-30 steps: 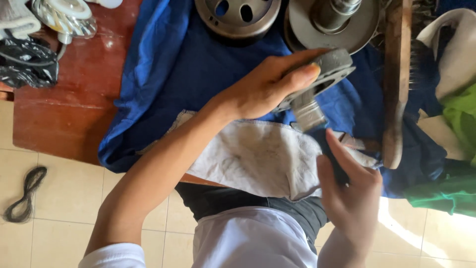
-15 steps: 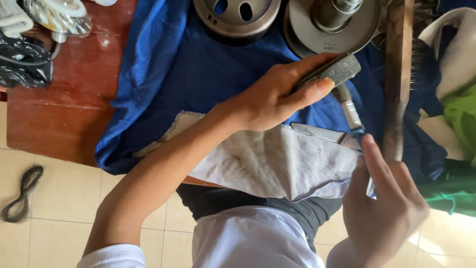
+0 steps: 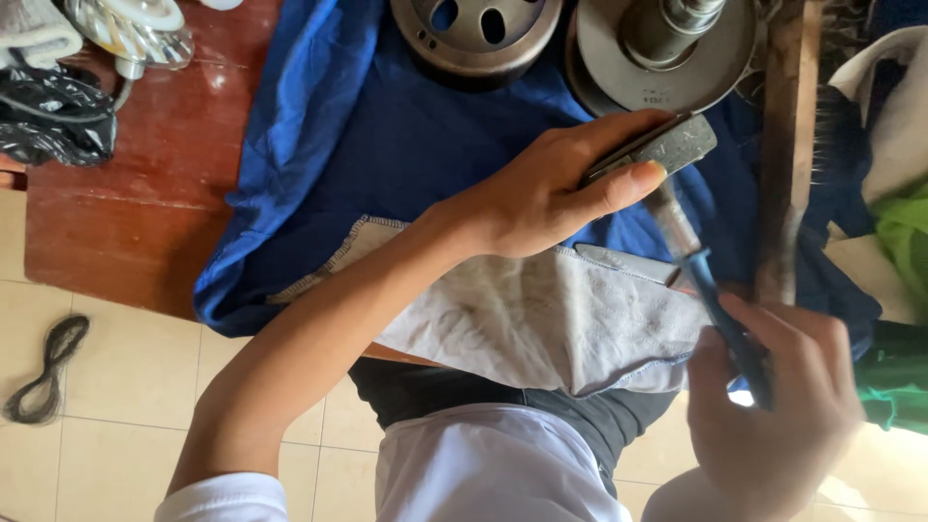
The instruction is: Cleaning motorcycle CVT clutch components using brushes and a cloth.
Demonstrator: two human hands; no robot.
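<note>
The red-brown wooden table filled the upper part of the view, with a blue cloth draped over most of it and a stained white rag hanging off its near edge above the person's lap. At the far edge of the cloth sat a round metal drum with oval holes and, beside it on the right, a flat metal disc with a shaft; a long wooden brush lay along the right side. A crumpled black plastic bag rested at the table's left corner, near a shiny metal part, and a black rubber loop lay on the tiled floor. No label or sign could be made out anywhere except faint stamped marks on the disc, too small to tell. The left hand was closed around a grey curved metal block, thumb pressed along its edge, holding it over the cloth just below the disc. The right hand was wrapped tightly around the blue handle of a small brush, whose pale stem ran up to meet the underside of the block. Compared with half a second before, the right hand had closed from open fingers into a firm hold on the handle, and the block had tilted flatter in the left hand, which suggested that the brushing of the block was under way again.
</note>
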